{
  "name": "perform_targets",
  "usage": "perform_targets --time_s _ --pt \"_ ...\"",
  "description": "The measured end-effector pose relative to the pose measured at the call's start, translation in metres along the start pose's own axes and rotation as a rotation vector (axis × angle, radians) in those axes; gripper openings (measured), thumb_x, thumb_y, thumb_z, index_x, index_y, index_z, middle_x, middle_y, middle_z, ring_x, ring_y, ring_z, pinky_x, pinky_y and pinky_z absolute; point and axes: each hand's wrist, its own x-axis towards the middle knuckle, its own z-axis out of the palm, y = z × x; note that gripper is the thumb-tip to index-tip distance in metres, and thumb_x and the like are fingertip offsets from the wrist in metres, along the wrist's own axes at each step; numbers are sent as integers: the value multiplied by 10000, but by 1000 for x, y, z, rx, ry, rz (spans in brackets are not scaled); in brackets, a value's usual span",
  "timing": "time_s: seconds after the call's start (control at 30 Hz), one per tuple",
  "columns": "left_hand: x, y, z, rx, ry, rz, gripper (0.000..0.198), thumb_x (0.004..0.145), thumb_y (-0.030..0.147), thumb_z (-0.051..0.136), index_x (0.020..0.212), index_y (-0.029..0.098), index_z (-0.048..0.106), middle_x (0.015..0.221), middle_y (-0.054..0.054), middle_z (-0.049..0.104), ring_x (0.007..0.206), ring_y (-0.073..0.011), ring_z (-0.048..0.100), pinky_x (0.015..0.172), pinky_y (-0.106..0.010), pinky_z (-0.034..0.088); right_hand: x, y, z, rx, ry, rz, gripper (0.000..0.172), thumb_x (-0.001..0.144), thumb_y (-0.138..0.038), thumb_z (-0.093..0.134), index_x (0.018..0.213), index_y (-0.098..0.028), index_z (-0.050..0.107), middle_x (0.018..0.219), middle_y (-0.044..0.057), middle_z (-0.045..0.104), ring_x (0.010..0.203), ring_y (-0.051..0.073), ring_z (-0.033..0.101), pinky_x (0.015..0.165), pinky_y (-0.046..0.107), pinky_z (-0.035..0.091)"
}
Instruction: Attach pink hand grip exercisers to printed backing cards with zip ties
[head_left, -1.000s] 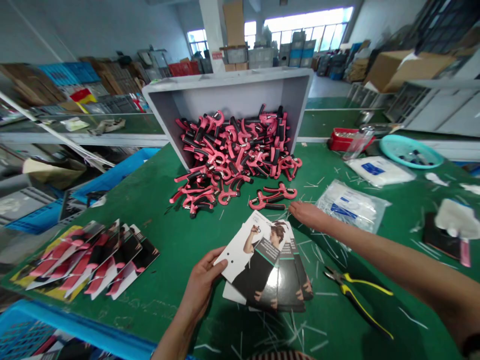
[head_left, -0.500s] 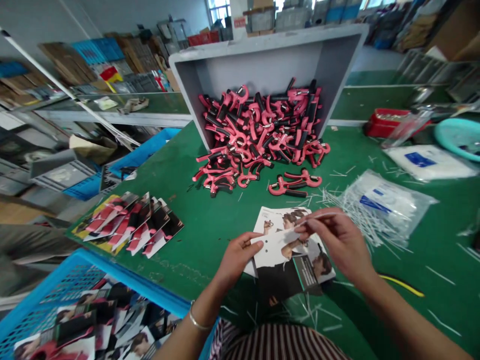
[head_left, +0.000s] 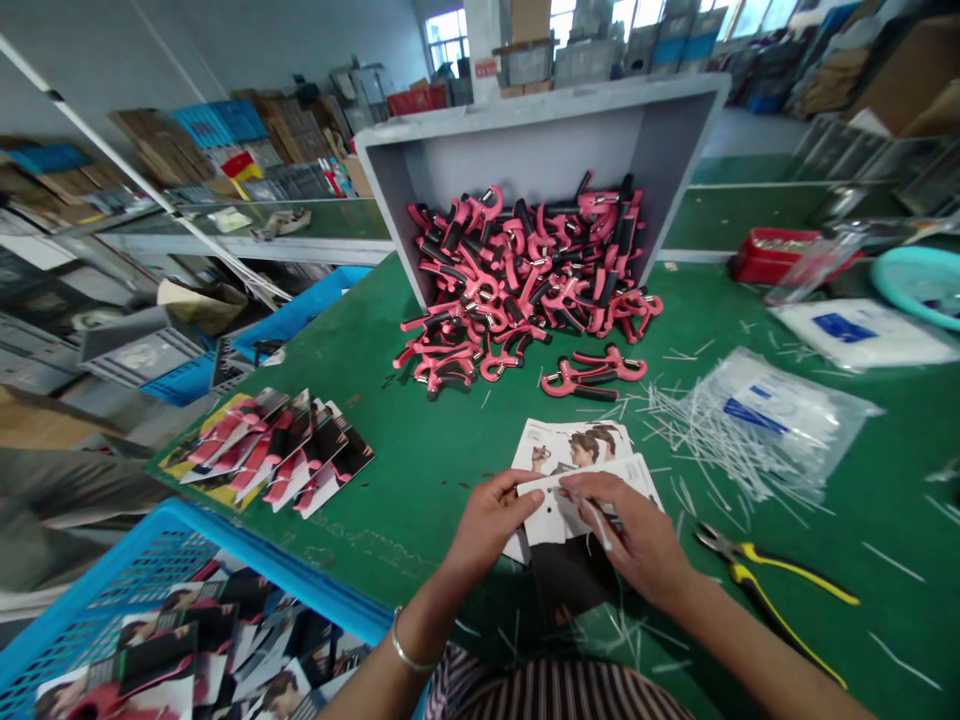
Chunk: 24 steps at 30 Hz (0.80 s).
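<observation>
My left hand (head_left: pixel 491 525) grips the left edge of the top printed card (head_left: pixel 551 505) of a small stack (head_left: pixel 574 445) lying on the green table. My right hand (head_left: pixel 634 535) rests on the same card and pinches a thin white cable tie (head_left: pixel 598 522) at one of the card's punched holes. A loose pink and black hand gripper (head_left: pixel 592 372) lies just beyond the cards. Behind it a heap of pink hand grippers (head_left: pixel 525 270) spills out of a tipped grey bin (head_left: pixel 540 140).
Yellow-handled cutters (head_left: pixel 772 575) lie to the right of my right hand. A clear bag with loose white cable ties (head_left: pixel 750 420) sits at right. Finished carded grippers (head_left: pixel 274 450) are fanned at left. A blue crate of cards (head_left: pixel 172 630) stands at lower left.
My right hand drew back from the far table with a cable tie and came down onto the card. The camera tilted down and moved left.
</observation>
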Motion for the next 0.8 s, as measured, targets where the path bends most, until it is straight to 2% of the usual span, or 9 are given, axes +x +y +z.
perform_targets --time_s 0.1,0.17,0.23,0.3,0.37,0.5,0.6,0.7,0.8 --pt "0 12 5 -2 -46 28 381 677 371 800 968 139 719 854 -42 724 738 -159 637 690 -247 493 15 2 -7 -12 -99 16 120 939 -210 525 999 -234 626 1178 78 649 1162 260 548 1017 472 405" --pt "2 19 5 33 -93 55 355 719 380 771 968 133 717 866 -43 720 747 -152 632 690 -236 489 27 3 -16 62 -197 115 103 942 -269 544 929 -224 635 1028 54 675 1014 230 598 931 412 451" --pt "4 21 1 76 -134 64 352 835 445 643 976 129 709 792 -33 698 660 -125 607 618 -215 468 35 6 -25 193 -251 223 139 951 -314 533 920 -220 632 884 20 661 844 180 611 802 325 478" --pt "6 15 -3 144 -151 70 400 911 479 511 970 129 696 646 3 631 510 -92 528 506 -192 401 38 10 -31 292 -250 289 161 948 -342 535 922 -217 634 868 13 647 812 164 599 767 290 465" --pt "8 4 -7 206 -154 81 358 901 456 532 953 135 683 554 41 552 443 -78 466 460 -180 343 37 15 -32 354 -234 324 174 937 -367 551 928 -216 635 885 20 640 836 169 588 776 287 449" --pt "6 -14 -11 232 -123 141 183 827 320 642 893 149 652 572 58 512 503 -84 490 509 -178 362 31 22 -25 438 -243 402 211 912 -420 577 921 -217 635 870 21 617 796 164 554 729 284 422" --pt "-1 -15 -21 430 -68 252 93 841 224 623 789 150 646 622 38 515 570 -86 484 559 -183 368 29 25 -21 494 -234 475 224 894 -440 600 904 -218 629 820 3 583 723 140 507 658 266 382" --pt "-15 -9 -34 581 -218 330 130 892 174 570 845 162 690 779 -17 618 738 -121 567 699 -214 433 28 27 -18 573 -253 539 244 871 -456 622 872 -211 621 756 -13 539 661 124 456 602 257 339" --pt "-30 -4 -44 503 -399 332 206 946 169 500 1035 179 686 948 -70 653 883 -158 608 829 -275 476 29 29 -12 672 -286 603 266 835 -466 656 844 -204 608 724 -19 514 634 119 429 577 255 314"
